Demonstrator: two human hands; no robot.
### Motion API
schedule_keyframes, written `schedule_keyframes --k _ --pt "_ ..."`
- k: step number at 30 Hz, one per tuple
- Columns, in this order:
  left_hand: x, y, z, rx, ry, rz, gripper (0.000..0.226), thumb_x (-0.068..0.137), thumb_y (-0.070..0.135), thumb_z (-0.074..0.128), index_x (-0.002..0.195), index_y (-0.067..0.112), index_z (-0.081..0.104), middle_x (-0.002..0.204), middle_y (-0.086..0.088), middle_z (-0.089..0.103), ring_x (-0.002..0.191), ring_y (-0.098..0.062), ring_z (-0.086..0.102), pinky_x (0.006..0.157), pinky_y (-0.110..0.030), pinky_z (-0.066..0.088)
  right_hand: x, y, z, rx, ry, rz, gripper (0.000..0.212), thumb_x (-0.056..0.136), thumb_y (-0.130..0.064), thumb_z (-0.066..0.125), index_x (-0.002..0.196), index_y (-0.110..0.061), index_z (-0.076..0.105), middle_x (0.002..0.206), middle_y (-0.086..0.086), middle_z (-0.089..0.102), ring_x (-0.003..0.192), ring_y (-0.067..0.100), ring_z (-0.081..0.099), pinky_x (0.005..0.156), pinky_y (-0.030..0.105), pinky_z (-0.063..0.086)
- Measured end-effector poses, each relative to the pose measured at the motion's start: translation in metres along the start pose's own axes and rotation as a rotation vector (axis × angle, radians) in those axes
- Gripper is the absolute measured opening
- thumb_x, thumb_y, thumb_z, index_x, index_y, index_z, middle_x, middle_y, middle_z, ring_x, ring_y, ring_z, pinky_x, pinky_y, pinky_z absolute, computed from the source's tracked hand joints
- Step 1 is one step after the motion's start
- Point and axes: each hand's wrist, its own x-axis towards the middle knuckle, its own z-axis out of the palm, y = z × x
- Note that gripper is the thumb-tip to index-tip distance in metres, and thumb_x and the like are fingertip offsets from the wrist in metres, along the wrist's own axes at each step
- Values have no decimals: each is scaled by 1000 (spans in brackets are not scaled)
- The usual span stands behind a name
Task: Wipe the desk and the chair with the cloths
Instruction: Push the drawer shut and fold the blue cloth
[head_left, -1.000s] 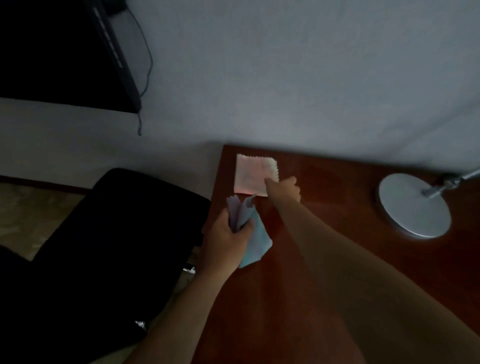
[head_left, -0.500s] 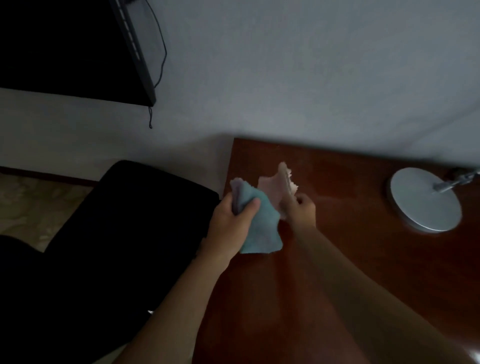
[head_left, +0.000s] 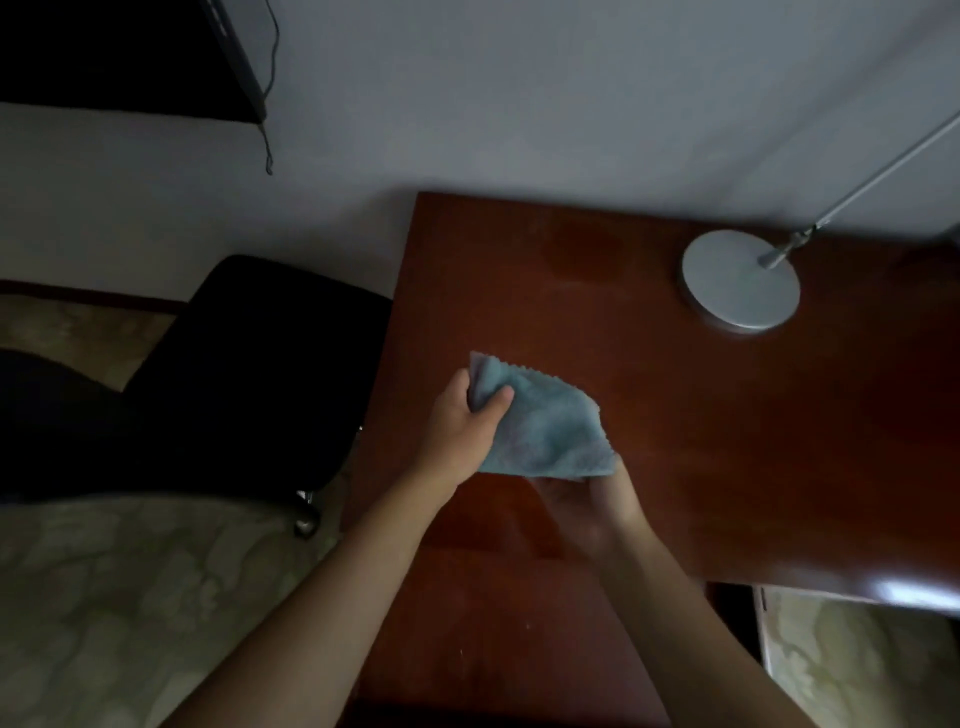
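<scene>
A light blue cloth (head_left: 545, 431) hangs spread above the left part of the red-brown desk (head_left: 701, 441). My left hand (head_left: 462, 431) pinches its upper left corner. My right hand (head_left: 592, 509) is just below it, palm up, with the fingers closed on the cloth's lower right edge. The pink cloth does not show; it may be hidden behind the blue one. The black chair (head_left: 249, 374) stands left of the desk, close to its edge.
A silver lamp base (head_left: 740, 280) sits at the desk's back right, and its thin arm rises to the right. A dark screen (head_left: 119, 57) with a dangling cable (head_left: 270, 104) hangs on the wall at upper left. Patterned floor (head_left: 130, 597) lies below the chair.
My right hand lifted the pink cloth off the desk's back corner and drew back toward me. Both hands now hold the blue cloth nearer the desk's middle, and the pink cloth is out of sight.
</scene>
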Motion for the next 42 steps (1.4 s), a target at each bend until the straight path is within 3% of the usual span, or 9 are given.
schedule_keyframes --k 5,10,15,19,22,28,33,38,42 --pt "-55 -18 -5 -93 65 -104 20 86 40 70 101 30 65 98 11 71 90 -4 68 74 -22 52 -53 25 -22 119 -15 112 39 83 -2 45 118 8 61 119 28 61 107 39 63 82 45 55" --pt "-116 -85 -5 -412 -148 -582 24 84 18 67 108 18 66 95 -3 73 88 -21 69 69 -34 54 -105 72 -54 178 -23 306 42 81 -8 46 115 9 64 122 31 58 108 43 61 86 53 52" --pt "-157 -161 -9 -171 -40 -536 51 76 6 75 121 27 60 108 -1 72 100 -19 68 82 -36 56 -132 128 -94 2 184 498 51 91 -42 53 123 -4 63 122 19 64 112 31 61 91 41 49" --pt "-151 -200 -16 -1 -8 -514 46 80 10 73 120 26 56 103 5 68 91 -9 65 67 -21 49 -119 162 -95 -441 328 437 18 85 -9 63 102 -6 70 95 15 70 73 20 69 59 28 53" --pt "-130 -215 -24 74 50 -472 40 78 6 71 112 22 56 99 1 68 89 -14 66 58 -17 44 -92 177 -83 -553 392 393 18 83 2 63 101 -2 68 95 17 69 79 26 67 73 39 55" --pt "-95 -222 -39 243 146 -372 72 80 13 73 143 24 39 111 11 54 96 -11 56 81 -28 49 -37 198 -72 -573 511 440 19 85 -4 62 104 -5 64 89 12 66 83 27 64 83 41 52" --pt "-104 -218 -52 306 73 -441 60 88 24 66 142 19 42 130 0 58 109 -18 58 93 -30 44 -43 201 -69 -599 586 534 33 84 -19 63 116 -11 60 109 11 63 107 31 60 98 44 47" --pt "-140 -228 -65 633 358 -532 55 81 34 68 131 23 48 142 -11 43 131 -32 40 109 -50 31 -76 200 -79 -775 762 521 35 87 -13 48 119 -3 60 89 10 59 80 28 55 67 35 50" --pt "-162 -253 -73 448 244 -937 68 79 32 69 136 10 39 143 -20 36 131 -37 39 107 -47 38 -110 204 -61 -1407 374 495 38 82 -34 64 115 -16 63 99 9 67 91 29 64 72 33 51"
